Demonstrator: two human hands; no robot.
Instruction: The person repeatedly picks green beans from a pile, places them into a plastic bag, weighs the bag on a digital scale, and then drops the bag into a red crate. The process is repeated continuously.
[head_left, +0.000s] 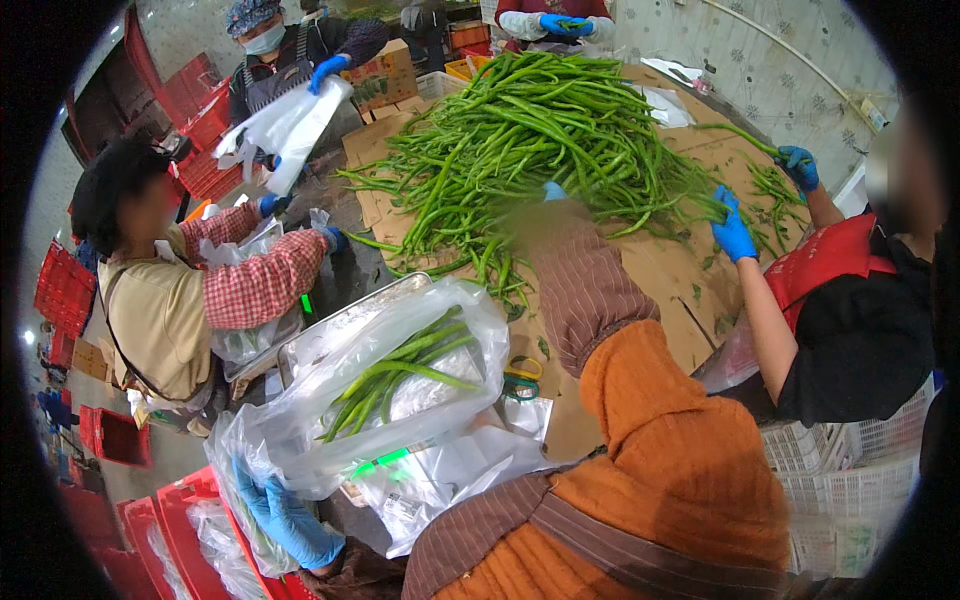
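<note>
My left hand, in a light blue glove, grips the edge of a clear plastic bag. The bag lies open across a metal scale tray, with several long green peppers inside. A lit green display shows beneath the bag. My right arm stretches forward to the big heap of green peppers. Only a bit of my right hand's blue glove shows at the heap's near side; the sleeve hides its fingers and anything in them.
Scissors lie on the cardboard right of the bag. Red crates with filled bags stand lower left. Co-workers surround the table: one at left, one at right holding peppers, two at the back, one with a white bag.
</note>
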